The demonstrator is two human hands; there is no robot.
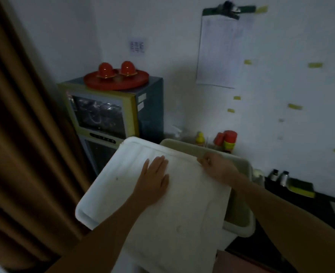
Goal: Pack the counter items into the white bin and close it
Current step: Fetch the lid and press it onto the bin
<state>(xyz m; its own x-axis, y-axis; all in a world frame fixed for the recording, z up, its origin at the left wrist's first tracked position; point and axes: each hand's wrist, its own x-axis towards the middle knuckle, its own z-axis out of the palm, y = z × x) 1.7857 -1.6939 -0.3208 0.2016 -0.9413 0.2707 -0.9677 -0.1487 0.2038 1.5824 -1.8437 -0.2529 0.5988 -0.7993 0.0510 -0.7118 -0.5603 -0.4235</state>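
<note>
In a dim kitchen corner, my left hand (154,174) lies flat on the top of the white lid (172,213), fingers straight and together, palm pressing down and holding nothing. My right hand (214,166) has its fingers curled over the lid's far right edge, gripping it. The lid sits askew over the white bin (241,223), shifted to the left, so the bin's rim and a strip of its inside show along the right side; what lies inside is too dark to make out. The bin stands at the left end of the dark counter (281,196).

Just behind the bin, against the white wall, stand a yellow-capped bottle (200,138) and a red-capped jar (229,142). Further right on the counter are two small shakers (279,176) and, just beside them, a yellow and green sponge (301,189). Left of the bin stands a glass-fronted cabinet (111,113), with a red tray (116,80) on top bearing two red cups (105,69) turned upside down. A brown curtain (15,134) hangs along the left, and a sheet of paper (220,52) is clipped to the wall above.
</note>
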